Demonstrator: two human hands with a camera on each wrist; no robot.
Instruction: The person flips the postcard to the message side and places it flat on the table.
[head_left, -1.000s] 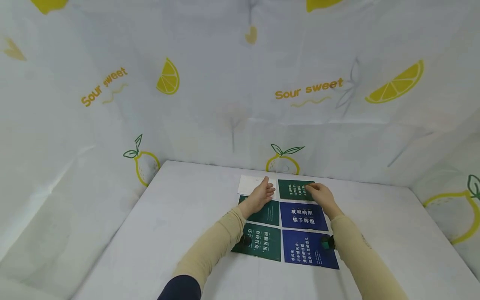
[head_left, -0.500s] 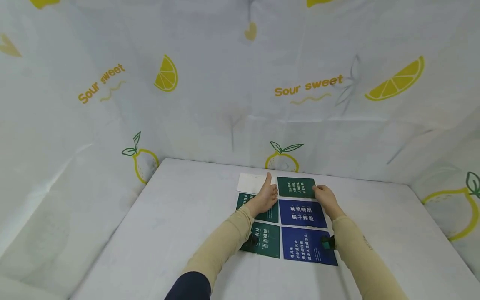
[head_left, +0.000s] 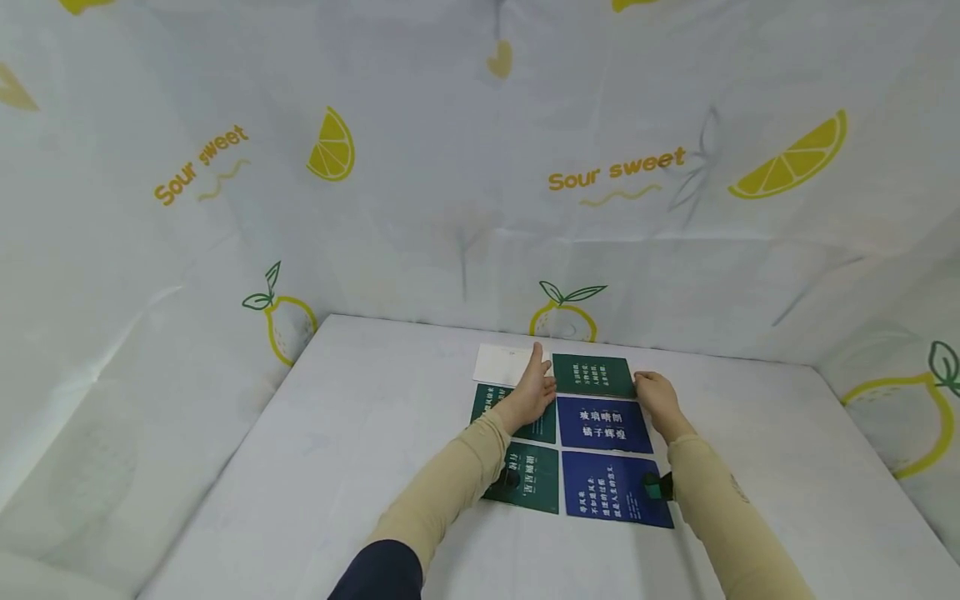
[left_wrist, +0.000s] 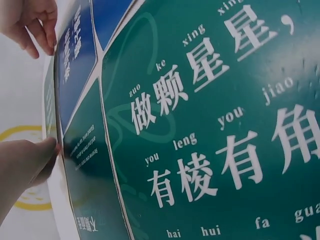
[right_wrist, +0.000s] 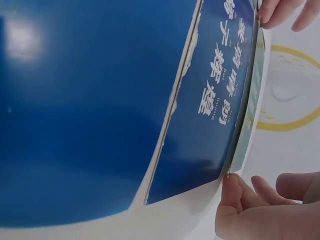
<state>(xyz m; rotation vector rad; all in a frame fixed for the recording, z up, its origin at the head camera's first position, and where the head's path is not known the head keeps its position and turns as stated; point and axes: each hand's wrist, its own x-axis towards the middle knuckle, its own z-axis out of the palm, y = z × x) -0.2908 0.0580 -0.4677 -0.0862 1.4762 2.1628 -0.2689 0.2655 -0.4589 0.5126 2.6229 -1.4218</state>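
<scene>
Postcards with white writing lie in two columns on a white table. My right hand (head_left: 658,403) is at the right edge of the far right green postcard (head_left: 592,375), its fingertips touching a corner and the thumb apart in the right wrist view. My left hand (head_left: 528,396) stands on its side by that card's left edge, thumb raised, above the far left green postcard (head_left: 489,402). In the left wrist view its fingertips reach the row's gap. Behind it lies a white card (head_left: 501,364), partly covered by the hand.
Nearer me lie a blue postcard (head_left: 603,425), another blue postcard (head_left: 611,492) and a near green postcard (head_left: 536,479), partly hidden by the left forearm. A white cloth printed with lemons (head_left: 564,323) hangs behind the table (head_left: 360,400).
My right hand has slid off the far green postcard to its right edge. My left hand has shifted slightly right, its thumb now raised more upright. The view tilts slightly.
</scene>
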